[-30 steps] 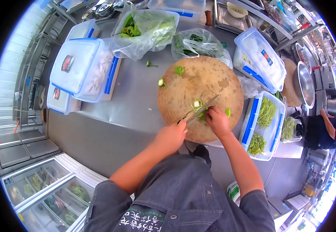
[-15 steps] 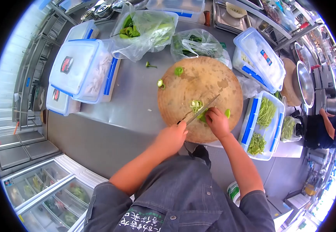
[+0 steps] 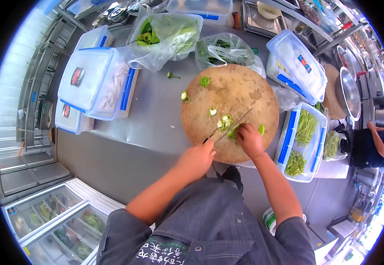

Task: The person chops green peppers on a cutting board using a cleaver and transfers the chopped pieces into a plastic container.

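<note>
Green pepper [image 3: 232, 134]: clear bag [image 3: 154, 62] holds more, open tub [image 3: 285, 138] holds greens [image 3: 306, 127]; your right hand [image 3: 250, 140], curled, pins it beside the knife [image 3: 239, 120] your left hand [image 3: 199, 159] grips.

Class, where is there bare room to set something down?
Free: the metal table between the lidded boxes and the chopping board; also the board's far middle, beyond the knife. Crowded: around the right hand, and right of the board, where plastic boxes stand.
</note>
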`<action>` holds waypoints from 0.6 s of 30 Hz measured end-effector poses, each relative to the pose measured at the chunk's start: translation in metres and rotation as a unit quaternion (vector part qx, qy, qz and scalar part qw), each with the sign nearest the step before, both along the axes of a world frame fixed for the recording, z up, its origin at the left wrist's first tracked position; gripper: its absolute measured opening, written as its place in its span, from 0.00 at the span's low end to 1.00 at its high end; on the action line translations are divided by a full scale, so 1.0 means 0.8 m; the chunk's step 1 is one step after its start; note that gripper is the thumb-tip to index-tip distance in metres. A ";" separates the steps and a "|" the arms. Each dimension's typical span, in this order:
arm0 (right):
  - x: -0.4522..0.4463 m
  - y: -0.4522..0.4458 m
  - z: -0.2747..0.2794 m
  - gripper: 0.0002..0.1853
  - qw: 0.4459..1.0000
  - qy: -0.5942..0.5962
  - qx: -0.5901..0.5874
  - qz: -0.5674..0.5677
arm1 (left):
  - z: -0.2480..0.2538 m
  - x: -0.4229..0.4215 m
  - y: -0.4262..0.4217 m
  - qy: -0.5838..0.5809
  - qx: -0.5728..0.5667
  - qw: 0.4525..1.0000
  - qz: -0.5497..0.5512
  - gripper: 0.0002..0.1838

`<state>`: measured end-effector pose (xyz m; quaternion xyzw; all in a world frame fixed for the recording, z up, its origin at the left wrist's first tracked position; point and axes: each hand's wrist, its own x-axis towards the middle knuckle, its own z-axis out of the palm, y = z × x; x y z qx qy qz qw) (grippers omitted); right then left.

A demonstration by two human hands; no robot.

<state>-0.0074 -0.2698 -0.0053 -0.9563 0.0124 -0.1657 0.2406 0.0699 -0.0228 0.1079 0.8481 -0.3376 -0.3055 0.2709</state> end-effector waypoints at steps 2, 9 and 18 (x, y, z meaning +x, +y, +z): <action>-0.001 0.000 0.000 0.05 1.000 0.020 -0.010 -0.011 | 0.001 -0.007 0.000 0.014 0.022 1.000 -0.013 0.12; -0.011 -0.003 0.010 0.07 0.998 0.009 -0.037 0.048 | -0.054 -0.022 -0.007 0.000 0.010 1.000 0.003 0.12; -0.009 -0.007 0.009 0.09 0.998 0.026 -0.016 0.050 | -0.006 -0.019 0.007 -0.016 0.018 1.000 -0.012 0.13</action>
